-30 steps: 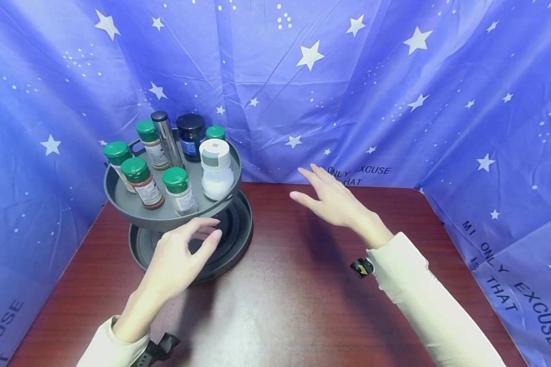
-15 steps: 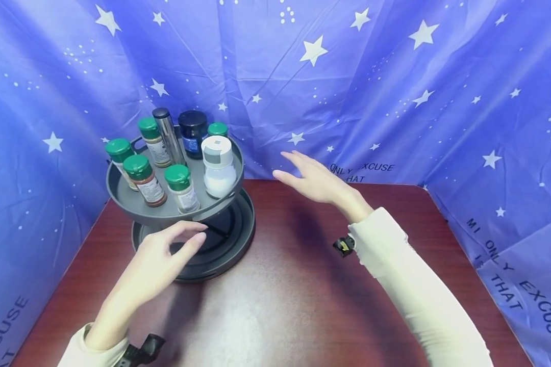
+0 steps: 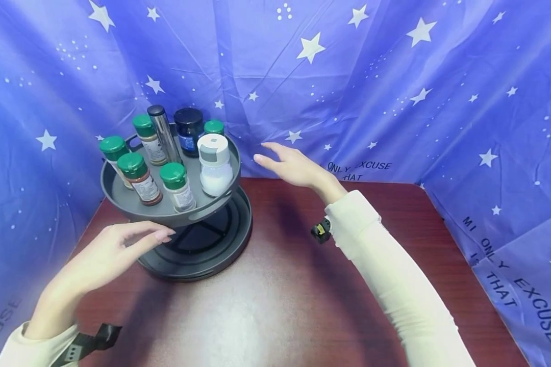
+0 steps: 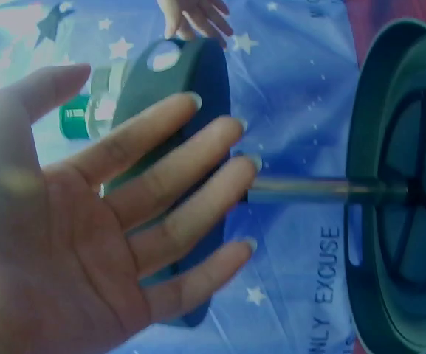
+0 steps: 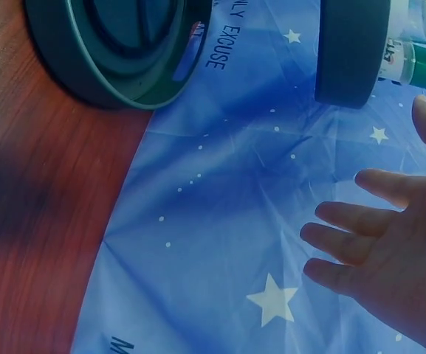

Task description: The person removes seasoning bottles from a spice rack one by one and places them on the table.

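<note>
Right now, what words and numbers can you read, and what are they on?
"MI ONLY EXCUSE": curtain, right side.
"IS THAT": curtain, right, below.
"ONLY XCUSE": curtain, back.
"HAT": curtain, back, lower.
"CUSE": curtain, lower left, faint.
"NLY EXCUSE": curtain, both wrist views.
"M": curtain, right wrist view.
Jars: labels too small or blurred to read.
No numbers readable.

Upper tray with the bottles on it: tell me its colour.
Dark grey; the upper tray shows best in the head view.

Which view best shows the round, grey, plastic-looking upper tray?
Head view: the upper tray shows its inside and most of its rim. In the left wrist view, the left hand partly hides it; the right wrist view shows only its cropped side.
</note>
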`<action>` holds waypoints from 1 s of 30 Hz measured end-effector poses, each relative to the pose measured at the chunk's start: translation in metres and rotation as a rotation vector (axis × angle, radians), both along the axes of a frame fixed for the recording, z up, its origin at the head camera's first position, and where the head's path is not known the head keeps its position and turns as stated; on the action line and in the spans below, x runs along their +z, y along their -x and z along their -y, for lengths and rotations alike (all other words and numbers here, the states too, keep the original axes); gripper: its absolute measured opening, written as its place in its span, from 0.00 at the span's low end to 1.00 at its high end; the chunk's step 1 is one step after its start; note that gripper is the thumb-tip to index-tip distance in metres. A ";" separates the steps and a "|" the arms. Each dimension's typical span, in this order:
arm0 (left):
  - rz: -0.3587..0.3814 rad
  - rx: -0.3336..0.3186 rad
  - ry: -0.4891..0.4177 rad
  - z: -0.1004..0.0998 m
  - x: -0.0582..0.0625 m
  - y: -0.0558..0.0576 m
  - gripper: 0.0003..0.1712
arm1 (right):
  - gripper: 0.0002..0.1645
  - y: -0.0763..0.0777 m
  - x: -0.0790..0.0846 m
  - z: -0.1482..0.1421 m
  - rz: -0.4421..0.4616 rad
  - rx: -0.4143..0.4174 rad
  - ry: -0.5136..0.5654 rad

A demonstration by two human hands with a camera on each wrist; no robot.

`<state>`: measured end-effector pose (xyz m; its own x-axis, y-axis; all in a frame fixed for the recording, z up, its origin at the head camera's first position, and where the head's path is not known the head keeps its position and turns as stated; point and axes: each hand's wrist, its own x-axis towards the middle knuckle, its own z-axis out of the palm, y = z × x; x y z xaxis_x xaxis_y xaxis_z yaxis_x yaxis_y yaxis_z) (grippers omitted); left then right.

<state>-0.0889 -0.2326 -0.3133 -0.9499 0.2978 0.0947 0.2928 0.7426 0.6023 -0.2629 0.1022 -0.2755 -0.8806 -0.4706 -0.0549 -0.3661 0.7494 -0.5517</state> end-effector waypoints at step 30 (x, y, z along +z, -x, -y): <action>0.317 0.343 -0.347 0.068 0.005 0.035 0.29 | 0.36 0.008 -0.012 0.039 -0.112 0.080 -0.047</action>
<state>-0.1239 -0.3006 -0.3083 -0.9844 -0.0299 -0.1735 -0.1645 0.5070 0.8461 -0.2707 0.0634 -0.2871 -0.8421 -0.5390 0.0177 -0.4831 0.7395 -0.4687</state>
